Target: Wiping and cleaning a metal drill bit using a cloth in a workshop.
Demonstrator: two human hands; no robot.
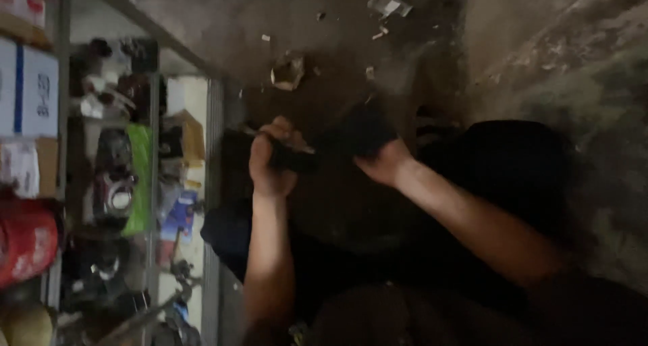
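dim, blurred view looking down. open room is the dirty concrete floor ahead and to the right of the hands; the left is closed off by a metal shelf rack whose upright post stands just beside the left hand. left hand is fisted around a dark tool handle, fingers curled shut on it, a thin pale tip poking out past the knuckles toward the rack. right hand presses against a dark black object held between both hands; its fingers are hidden behind that object, so whether they are open or closed cannot be told. the handle and black object meet low over the floor, in the middle of the view. past them on the floor lie a crumpled brownish scrap and a scrap of pale litter, well apart from the hands. rack shelves are crammed: white and blue boxes, a red cylinder, a green packet, dark machine parts, details too blurred to tell
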